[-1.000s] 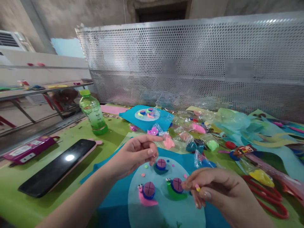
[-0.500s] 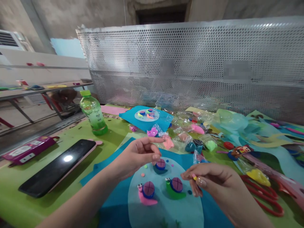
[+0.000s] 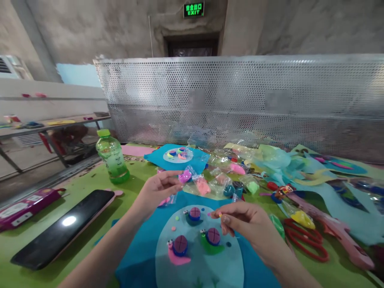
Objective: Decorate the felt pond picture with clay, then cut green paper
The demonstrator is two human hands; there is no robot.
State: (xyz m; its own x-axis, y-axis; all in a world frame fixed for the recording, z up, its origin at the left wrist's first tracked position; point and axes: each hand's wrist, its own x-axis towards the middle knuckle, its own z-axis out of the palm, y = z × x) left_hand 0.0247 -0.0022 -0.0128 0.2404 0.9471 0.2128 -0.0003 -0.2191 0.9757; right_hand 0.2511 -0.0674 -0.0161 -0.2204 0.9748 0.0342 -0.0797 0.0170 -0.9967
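Observation:
My left hand point(image 3: 160, 189) hovers over the far left of the blue sheet point(image 3: 135, 256), thumb and fingers apart. Its fingertips come close to a bagged lump of purple clay point(image 3: 185, 175); whether they touch it I cannot tell. My right hand point(image 3: 244, 222) pinches a tiny yellow clay piece point(image 3: 220, 215) between thumb and fingers above the pale blue paper oval point(image 3: 198, 270). On the oval sit a pink clay snail point(image 3: 180, 247), a green one point(image 3: 212, 240) and a dark blue one point(image 3: 194, 215), each with a purple-topped, cross-scored shell. Small coloured dots lie around them.
A phone point(image 3: 63, 228), a purple case point(image 3: 28, 208) and a green bottle point(image 3: 112, 158) stand to the left. Behind are bagged coral clay point(image 3: 203, 185) and another snail picture point(image 3: 198, 158). Red-handled scissors point(image 3: 306, 240) lie right. A perforated metal panel point(image 3: 240, 88) rises behind.
The view has tipped upward, bringing an exit sign into sight. My right hand has moved left over the oval with the small clay piece. My left hand has drawn back left.

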